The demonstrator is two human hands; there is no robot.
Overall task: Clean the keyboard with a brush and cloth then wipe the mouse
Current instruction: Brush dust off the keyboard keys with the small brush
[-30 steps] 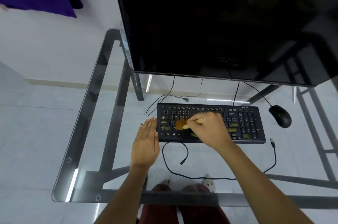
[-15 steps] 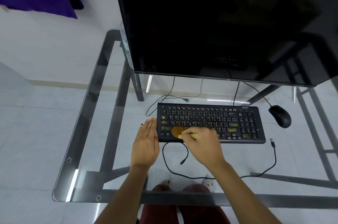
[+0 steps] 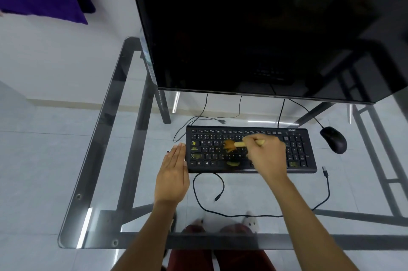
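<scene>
A black keyboard (image 3: 295,149) lies on the glass desk (image 3: 132,182) below the monitor, with several yellow-green bits scattered on its keys. My right hand (image 3: 266,155) grips a small wooden-handled brush (image 3: 237,144); its orange bristles touch the middle-left keys. My left hand (image 3: 173,173) lies flat with straight fingers against the keyboard's left edge. A black mouse (image 3: 333,139) sits to the right of the keyboard. No cloth is in view.
A large dark monitor (image 3: 254,27) fills the back of the desk. A loose black cable (image 3: 220,202) curls on the glass in front of the keyboard, ending in a USB plug (image 3: 325,170) at right. My legs show under the glass.
My right hand moved the brush from the keyboard's front-left edge up and to the right, onto the middle rows. My left hand stayed put.
</scene>
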